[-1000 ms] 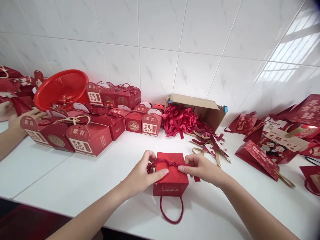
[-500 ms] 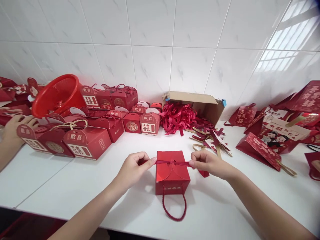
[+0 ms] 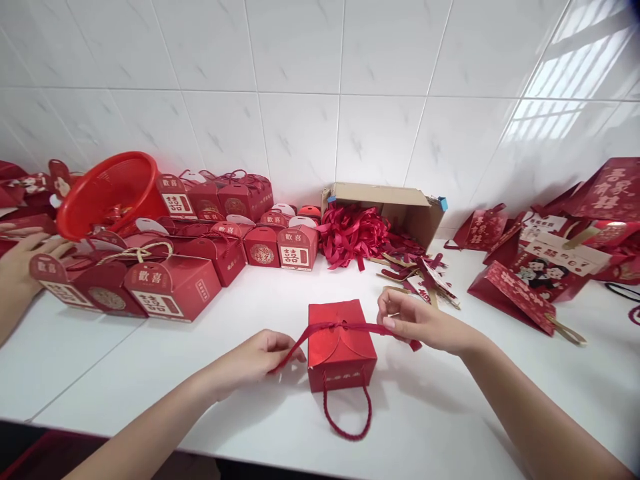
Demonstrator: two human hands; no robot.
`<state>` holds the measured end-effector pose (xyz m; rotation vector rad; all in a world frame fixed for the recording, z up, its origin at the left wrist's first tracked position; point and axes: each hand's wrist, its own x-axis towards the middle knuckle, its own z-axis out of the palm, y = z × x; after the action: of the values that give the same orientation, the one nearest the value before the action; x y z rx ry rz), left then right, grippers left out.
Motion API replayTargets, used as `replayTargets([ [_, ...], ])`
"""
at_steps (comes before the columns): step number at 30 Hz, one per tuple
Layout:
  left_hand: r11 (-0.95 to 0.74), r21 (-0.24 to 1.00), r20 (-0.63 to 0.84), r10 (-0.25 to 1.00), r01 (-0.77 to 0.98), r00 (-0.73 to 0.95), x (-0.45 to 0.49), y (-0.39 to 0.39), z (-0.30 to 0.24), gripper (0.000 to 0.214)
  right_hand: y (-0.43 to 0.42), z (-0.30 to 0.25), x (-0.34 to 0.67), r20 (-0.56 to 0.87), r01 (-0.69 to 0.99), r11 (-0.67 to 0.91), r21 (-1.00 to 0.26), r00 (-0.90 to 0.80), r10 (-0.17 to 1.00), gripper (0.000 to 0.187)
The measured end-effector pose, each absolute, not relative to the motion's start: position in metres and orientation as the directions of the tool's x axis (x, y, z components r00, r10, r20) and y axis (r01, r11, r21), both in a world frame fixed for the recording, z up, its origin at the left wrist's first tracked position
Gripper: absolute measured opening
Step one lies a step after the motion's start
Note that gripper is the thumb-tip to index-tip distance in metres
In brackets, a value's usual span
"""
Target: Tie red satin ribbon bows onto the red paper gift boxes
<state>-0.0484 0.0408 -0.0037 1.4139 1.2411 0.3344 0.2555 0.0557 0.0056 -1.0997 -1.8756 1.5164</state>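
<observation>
A small red gift box (image 3: 342,347) stands on the white table, with a twisted red cord handle (image 3: 349,437) drooping at its front. Across its top runs a dark red ribbon (image 3: 320,327), crossed in a loose knot at the middle. My left hand (image 3: 263,357), left of the box, has the ribbon's left end between curled fingers, partly hidden. Just right of the box, my right hand (image 3: 420,320) hovers with its fingers loosely bent and apart. The ribbon's right tail passes beneath its thumb and lies past it.
Rows of red gift boxes (image 3: 175,280) and a red plastic basket (image 3: 107,193) stand on the left, by another person's hand (image 3: 30,260). A cardboard box (image 3: 385,195) at the wall spills red ribbons (image 3: 353,237). Paper strips (image 3: 425,277) and red bags (image 3: 515,293) lie right.
My left hand has moved down and left, drawing the ribbon's left end toward the table. My right fingers have loosened from the right end, and the taut ribbon has slackened.
</observation>
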Motion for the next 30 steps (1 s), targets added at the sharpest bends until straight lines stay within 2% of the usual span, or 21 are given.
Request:
replayTargets([
  [4, 0.253, 0.871, -0.467, 0.69, 0.421, 0.553, -0.052, 0.04, 0.008, 0.022, 0.053, 0.01, 0.253, -0.193, 0.387, -0.002, -0.922, -0.455, 0.869, 0.049],
  [6, 0.224, 0.889, -0.426, 0.726, 0.401, 0.54, -0.052, 0.042, 0.012, 0.025, 0.054, 0.009, 0.251, -0.268, 0.427, -0.047, -0.903, -0.474, 0.838, 0.057],
  [7, 0.169, 0.903, -0.361, 0.797, 0.395, 0.484, -0.051, 0.044, 0.013, 0.026, 0.054, 0.009, 0.252, -0.285, 0.421, -0.054, -0.906, -0.507, 0.814, 0.057],
  [9, -0.016, 0.905, -0.111, 0.956, 0.426, 0.272, -0.047, 0.046, 0.013, 0.024, 0.055, 0.008, 0.254, -0.252, 0.337, -0.055, -0.94, -0.575, 0.778, 0.051],
  [11, -0.207, 0.847, 0.183, 0.978, 0.49, 0.098, -0.038, 0.045, 0.015, 0.02, 0.056, 0.009, 0.257, -0.164, 0.187, -0.064, -0.98, -0.59, 0.791, 0.041],
  [12, -0.289, 0.808, 0.287, 0.954, 0.513, 0.084, -0.032, 0.043, 0.017, 0.018, 0.055, 0.01, 0.258, -0.119, 0.105, -0.071, -0.992, -0.58, 0.806, 0.038],
  [15, -0.507, 0.691, 0.431, 0.861, 0.515, 0.269, -0.009, 0.036, 0.024, 0.014, 0.053, 0.014, 0.255, 0.036, -0.117, -0.029, -0.993, -0.514, 0.857, 0.029],
  [18, -0.633, 0.575, 0.497, 0.774, 0.518, 0.393, 0.013, 0.031, 0.027, 0.036, 0.047, 0.021, 0.244, 0.142, -0.21, 0.05, -0.976, -0.449, 0.882, 0.019],
  [20, -0.669, 0.531, 0.545, 0.74, 0.52, 0.395, 0.023, 0.034, 0.026, 0.048, 0.042, 0.023, 0.236, 0.162, -0.204, 0.077, -0.976, -0.44, 0.883, 0.016],
  [24, -0.713, 0.49, 0.7, 0.665, 0.501, 0.261, 0.028, 0.044, 0.021, 0.043, 0.037, 0.023, 0.228, 0.156, -0.133, 0.109, -0.985, -0.418, 0.895, 0.018],
  [27, -0.719, 0.476, 0.771, 0.618, 0.507, 0.152, 0.027, 0.049, 0.02, 0.042, 0.04, 0.017, 0.224, 0.138, 0.003, 0.149, -0.989, -0.357, 0.924, 0.021],
  [30, -0.698, 0.495, 0.755, 0.64, 0.516, 0.141, 0.027, 0.047, 0.022, 0.041, 0.044, 0.012, 0.214, 0.179, 0.175, 0.245, -0.954, -0.324, 0.929, 0.034],
])
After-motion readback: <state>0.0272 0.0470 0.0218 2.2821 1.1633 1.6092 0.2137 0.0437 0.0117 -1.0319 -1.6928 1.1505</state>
